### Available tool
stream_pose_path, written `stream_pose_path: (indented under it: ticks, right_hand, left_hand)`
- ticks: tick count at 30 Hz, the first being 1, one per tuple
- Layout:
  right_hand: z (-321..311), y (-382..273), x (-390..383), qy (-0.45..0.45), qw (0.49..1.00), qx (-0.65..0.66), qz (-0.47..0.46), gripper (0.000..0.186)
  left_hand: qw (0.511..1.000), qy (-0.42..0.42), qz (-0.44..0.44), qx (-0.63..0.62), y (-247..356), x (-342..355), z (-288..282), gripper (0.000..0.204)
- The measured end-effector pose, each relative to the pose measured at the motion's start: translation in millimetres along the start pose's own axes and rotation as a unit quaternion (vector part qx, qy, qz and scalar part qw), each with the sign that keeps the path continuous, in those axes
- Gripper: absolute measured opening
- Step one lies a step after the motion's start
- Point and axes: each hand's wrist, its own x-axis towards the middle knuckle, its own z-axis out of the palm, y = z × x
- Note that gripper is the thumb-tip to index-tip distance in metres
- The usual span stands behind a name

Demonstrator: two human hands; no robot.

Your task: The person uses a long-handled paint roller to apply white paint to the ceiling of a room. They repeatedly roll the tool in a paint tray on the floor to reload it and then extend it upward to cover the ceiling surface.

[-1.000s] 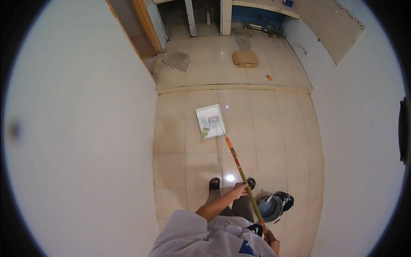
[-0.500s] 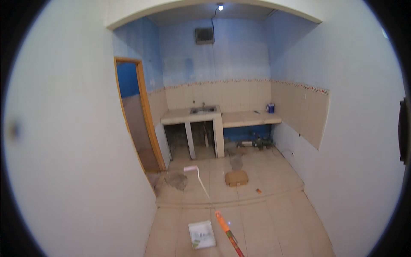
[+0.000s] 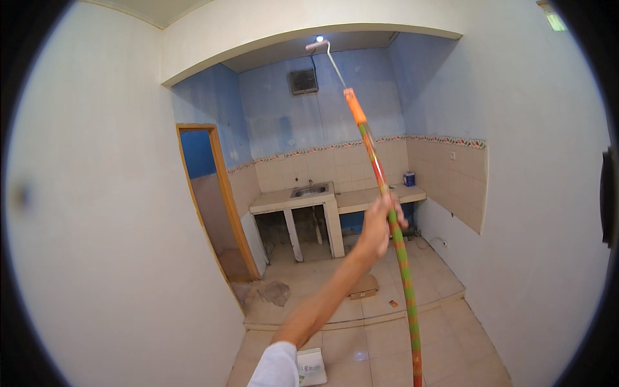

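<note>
A long paint roller stands raised in front of me, its pole (image 3: 400, 258) striped green, orange and red. My left hand (image 3: 379, 226) is closed around the middle of this pole, with the white-sleeved forearm rising from the lower edge. Above the hand come an orange handle (image 3: 355, 107) and a thin bent metal frame. At the top, the narrow pale roller head (image 3: 316, 46) appears against the far ceiling near a lit bulb; whether it touches anything I cannot tell. The pole's lower end runs out of the picture. My right hand is out of view.
White walls flank me, below a white beam (image 3: 309, 35). Ahead, a raised tiled step (image 3: 361, 319) leads to a counter with a sink (image 3: 311, 191) and a blue can (image 3: 409, 178). A cardboard box (image 3: 364, 291) and a white container (image 3: 313, 367) lie partly behind my arm.
The paint roller has swung up from low over the floor to near the ceiling line. My left hand has come into view, gripping the pole. The view has tilted upward.
</note>
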Motion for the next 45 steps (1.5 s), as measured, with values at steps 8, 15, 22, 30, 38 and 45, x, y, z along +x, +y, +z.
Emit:
stream_pose_path:
  ticks: [8,15,22,30,38,45]
  right_hand:
    - [-17.9,-167.2,116.6,0.120,0.975,0.147,-0.115,0.044]
    - [-15.3,-242.0,208.8,0.233,0.882,0.131,-0.389,0.054]
    - [-1.5,-256.0,232.0,0.195,0.903,0.136,-0.359,0.059]
    - [4.0,-258.6,244.6,0.203,0.902,0.111,-0.363,0.060]
    - [-9.7,-312.0,268.7,0.229,0.886,0.085,-0.395,0.056]
    - [-61.0,-404.3,282.4,0.175,0.908,0.114,-0.364,0.059]
  left_hand:
    - [0.992,0.045,0.075,0.090,61.1,114.6,8.0,0.028]
    - [0.974,0.049,0.068,0.211,56.9,104.4,-5.0,0.044]
    - [0.972,0.053,0.066,0.221,61.8,113.4,-31.2,0.056]
    - [0.972,0.054,0.070,0.218,63.8,120.1,-43.8,0.056]
    - [0.971,0.032,0.074,0.227,70.0,112.5,-51.2,0.061]
    - [0.961,-0.011,0.040,0.273,66.6,64.7,-39.3,0.067]
